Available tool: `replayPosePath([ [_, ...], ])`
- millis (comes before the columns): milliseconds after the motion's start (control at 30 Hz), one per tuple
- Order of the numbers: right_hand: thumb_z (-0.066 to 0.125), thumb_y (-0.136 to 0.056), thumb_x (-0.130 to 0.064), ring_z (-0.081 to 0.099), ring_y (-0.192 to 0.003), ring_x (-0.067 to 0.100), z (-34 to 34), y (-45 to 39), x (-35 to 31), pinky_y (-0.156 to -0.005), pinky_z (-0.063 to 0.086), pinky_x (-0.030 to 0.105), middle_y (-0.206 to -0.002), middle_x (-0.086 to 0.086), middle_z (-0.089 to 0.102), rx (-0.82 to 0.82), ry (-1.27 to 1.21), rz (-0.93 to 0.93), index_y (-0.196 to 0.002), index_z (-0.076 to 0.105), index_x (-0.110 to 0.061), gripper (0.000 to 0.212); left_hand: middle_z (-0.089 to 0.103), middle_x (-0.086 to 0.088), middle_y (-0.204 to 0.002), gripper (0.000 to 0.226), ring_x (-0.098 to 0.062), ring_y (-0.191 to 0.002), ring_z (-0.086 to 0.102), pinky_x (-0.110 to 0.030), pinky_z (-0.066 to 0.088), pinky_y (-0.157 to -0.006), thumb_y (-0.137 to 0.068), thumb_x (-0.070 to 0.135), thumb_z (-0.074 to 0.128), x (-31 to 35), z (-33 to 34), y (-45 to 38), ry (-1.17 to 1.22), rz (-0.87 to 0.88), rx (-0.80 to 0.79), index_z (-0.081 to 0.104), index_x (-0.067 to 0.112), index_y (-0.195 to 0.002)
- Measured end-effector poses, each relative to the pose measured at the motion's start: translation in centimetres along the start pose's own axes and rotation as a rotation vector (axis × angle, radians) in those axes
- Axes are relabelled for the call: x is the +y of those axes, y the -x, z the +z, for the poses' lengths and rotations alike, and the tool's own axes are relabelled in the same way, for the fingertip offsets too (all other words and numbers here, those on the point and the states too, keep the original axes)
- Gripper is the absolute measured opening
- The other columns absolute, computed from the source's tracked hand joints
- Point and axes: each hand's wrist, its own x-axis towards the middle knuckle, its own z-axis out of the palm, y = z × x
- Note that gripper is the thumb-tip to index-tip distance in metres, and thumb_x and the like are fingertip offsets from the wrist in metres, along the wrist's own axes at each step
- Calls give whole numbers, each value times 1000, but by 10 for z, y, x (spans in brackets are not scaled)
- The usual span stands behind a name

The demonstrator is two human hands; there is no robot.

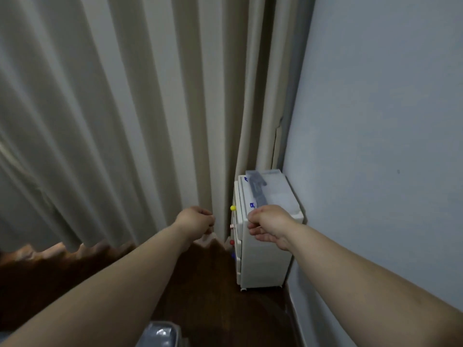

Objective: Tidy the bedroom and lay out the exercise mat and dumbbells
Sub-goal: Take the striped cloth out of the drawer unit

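Observation:
Pale beige curtains (pixel 112 121) hang to the floor across the left and middle. My left hand (pixel 196 219) is stretched out to the curtain's right edge, fingers curled into a fold of the cloth near its hem. My right hand (pixel 269 225) hovers in front of the top of a small white drawer cabinet (pixel 265 259), fingers curled, with nothing visible in it. No exercise mat or dumbbells are in view.
The cabinet stands in the corner against the pale blue wall (pixel 375 146), with coloured knobs (pixel 233 208) on its left face and a grey flat object (pixel 255 189) on top. Dark wooden floor (pixel 213 284) lies below. A grey-blue object (pixel 160 334) shows at the bottom edge.

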Motion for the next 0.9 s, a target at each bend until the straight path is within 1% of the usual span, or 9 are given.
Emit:
replayPosePath([
  [100,52,-91,-8,58,-65,15,-11,-66,-32,-61,52,25,-77,7,61,33,1,12,-96,61,-8,10,65,-8,-96,13,-19,-84,64,-25,47,-62,-90,17,61,24,5,-73,-14,30,-41,59,14,-102],
  [167,50,-92,-8,56,-65,15,-17,-115,-52,-67,53,27,-76,8,59,58,-13,31,-100,60,-5,13,66,-6,-95,13,-18,-84,64,-25,47,-65,-89,18,61,38,9,-120,-19,54,-61,59,15,-102],
  [233,49,-93,-7,53,-63,15,-20,-166,-72,-74,54,30,-74,7,56,55,-26,34,-107,58,-3,17,65,-5,-89,11,-16,-75,63,-21,45,-58,-89,16,62,51,10,-168,-8,53,-53,60,14,-100],
  [300,48,-93,-6,52,-62,15,-23,-212,-94,-69,51,28,-73,7,55,39,-51,54,-114,57,-1,23,63,-5,-84,8,-15,-66,60,-16,42,-47,-89,13,62,68,8,-210,1,32,-33,61,12,-96],
  [467,47,-92,-4,52,-66,16,-29,-311,-136,-100,46,42,-77,9,56,56,-77,98,-114,58,-3,24,64,-6,-85,1,-14,-68,61,-20,42,-53,-89,14,61,107,1,-309,-36,21,-43,61,15,-89],
  [533,49,-92,-6,58,-75,19,-32,-343,-147,-88,52,36,-88,12,61,90,-65,118,-109,60,-2,20,65,-5,-86,6,-14,-68,61,-19,43,-53,-89,14,60,116,5,-344,-54,24,-94,61,13,-95],
  [633,50,-93,-6,55,-66,17,-41,-383,-155,-65,49,26,-77,9,59,154,-134,144,-100,59,-5,12,66,-10,-90,11,-19,-73,61,-19,42,-52,-89,12,59,128,20,-402,-123,41,-184,63,9,-99],
  [767,51,-93,-6,55,-67,18,-64,-428,-149,-64,49,27,-77,9,58,354,-259,179,-97,57,-5,8,62,-8,-80,8,-17,-66,58,-18,47,-53,-90,8,58,152,60,-484,-203,105,-412,62,7,-97],
  [900,51,-93,-7,57,-65,19,-65,-441,-129,-63,49,29,-73,11,59,640,-385,318,-91,56,-6,5,66,-12,-98,11,-20,-82,61,-20,49,-60,-90,15,59,159,95,-531,-366,176,-695,63,11,-100],
])
